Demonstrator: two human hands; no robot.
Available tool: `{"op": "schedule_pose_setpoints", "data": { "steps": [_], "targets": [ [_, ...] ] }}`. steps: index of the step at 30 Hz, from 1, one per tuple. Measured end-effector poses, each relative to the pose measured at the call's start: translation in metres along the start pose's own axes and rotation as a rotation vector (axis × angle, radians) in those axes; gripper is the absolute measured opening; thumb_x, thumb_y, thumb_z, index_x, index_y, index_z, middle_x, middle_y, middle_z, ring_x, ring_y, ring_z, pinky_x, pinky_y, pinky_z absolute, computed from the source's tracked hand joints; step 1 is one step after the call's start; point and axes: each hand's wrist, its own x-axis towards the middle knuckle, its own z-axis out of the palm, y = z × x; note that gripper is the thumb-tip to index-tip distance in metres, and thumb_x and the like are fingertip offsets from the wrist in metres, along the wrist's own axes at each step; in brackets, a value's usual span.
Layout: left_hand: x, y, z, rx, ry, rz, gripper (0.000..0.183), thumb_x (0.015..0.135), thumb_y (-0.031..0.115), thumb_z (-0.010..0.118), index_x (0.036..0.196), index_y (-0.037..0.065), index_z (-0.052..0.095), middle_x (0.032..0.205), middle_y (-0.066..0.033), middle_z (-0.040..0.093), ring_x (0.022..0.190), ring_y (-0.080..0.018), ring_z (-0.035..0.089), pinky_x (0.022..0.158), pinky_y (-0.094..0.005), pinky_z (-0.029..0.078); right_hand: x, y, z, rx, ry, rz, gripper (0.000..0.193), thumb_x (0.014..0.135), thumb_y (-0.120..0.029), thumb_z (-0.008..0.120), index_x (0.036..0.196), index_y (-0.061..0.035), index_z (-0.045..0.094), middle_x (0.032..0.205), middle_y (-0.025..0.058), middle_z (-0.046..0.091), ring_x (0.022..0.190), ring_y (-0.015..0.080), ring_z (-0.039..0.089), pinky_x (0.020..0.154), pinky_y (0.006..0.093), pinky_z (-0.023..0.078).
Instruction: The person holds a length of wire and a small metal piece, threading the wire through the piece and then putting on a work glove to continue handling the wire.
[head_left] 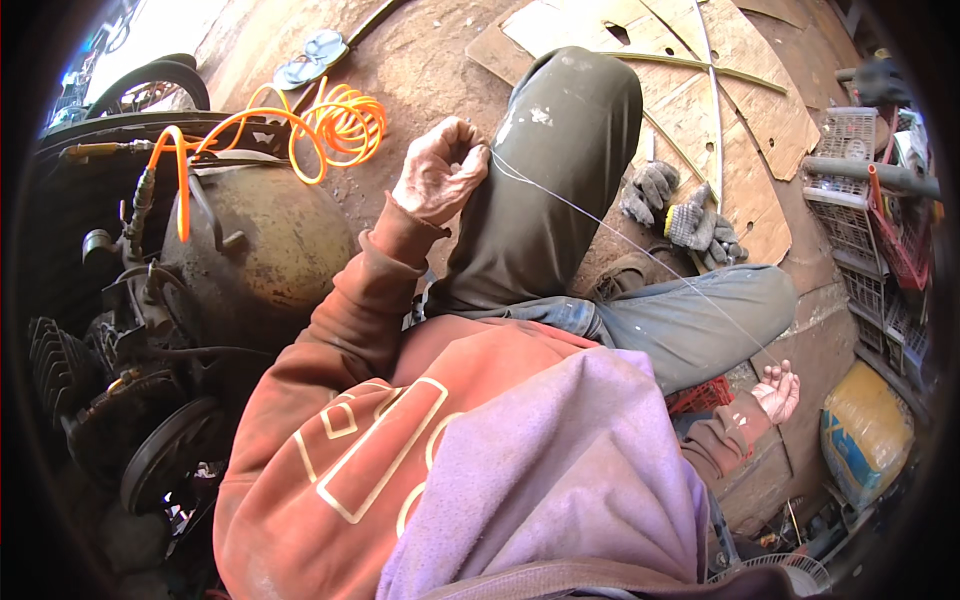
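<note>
Across the dark trouser leg (550, 170), a thin pale thread (612, 226) runs slantwise between your two hands, looking drawn nearly straight, with a small loop at its left end beside that leg. Your left hand (441, 170) is just beside the leg's left edge, its fingers curled in toward the thumb and closed on the thread. Your right hand (776, 392) is well apart from the leg, to its lower right, past the blue denim leg (700, 325); its fingers are half curled and the thread reaches them, but you cannot tell from here whether they grip it.

To the right of the dark leg, grey work gloves (690, 220) lie near a flat sheet of cardboard (755, 130), and farther right are stacked plastic crates (850, 200). Below those crates, well to the leg's lower right, sits a yellow-and-blue bundle (868, 432). To the left of the leg, beyond your left hand, an orange coiled hose (352, 125) hangs by a worn, rounded tank (270, 240).
</note>
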Motion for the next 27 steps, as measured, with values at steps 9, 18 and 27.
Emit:
{"op": "schedule_pose_setpoints", "data": {
  "steps": [9,18,27],
  "targets": [
    [0.01,0.008,-0.005,0.195,-0.077,0.084,0.006,0.089,0.003,0.065,0.093,-0.001,0.063,0.081,0.0013,0.062,0.074,-0.005,0.054,0.067,-0.0209,0.045,0.003,0.011,-0.019,0.098,-0.053,0.105,0.023,0.092,-0.003,0.061,0.114,-0.0042,0.054,0.099,0.0233,0.065,0.073,0.0225,0.06,0.063,0.0369,0.055],
    [0.009,0.059,0.002,0.288,0.132,0.29,0.031,0.088,0.0,0.066,0.118,0.002,0.061,0.098,-0.0051,0.062,0.085,-0.0092,0.058,0.076,-0.0253,0.048,0.008,-0.059,0.057,0.201,-0.108,-0.054,0.024,0.09,-0.005,0.065,0.112,-0.0036,0.057,0.095,0.0171,0.065,0.084,0.024,0.065,0.068,0.0371,0.056],
    [0.033,0.127,0.079,0.184,0.005,0.496,0.026,0.087,-0.002,0.067,0.113,0.0,0.065,0.099,-0.0038,0.064,0.088,-0.0093,0.058,0.079,-0.0237,0.047,0.035,-0.072,0.167,0.476,-0.345,-0.13,0.017,0.095,-0.002,0.053,0.111,0.0001,0.057,0.088,0.0209,0.064,0.07,0.0253,0.061,0.059,0.0353,0.052]
  ]
}}
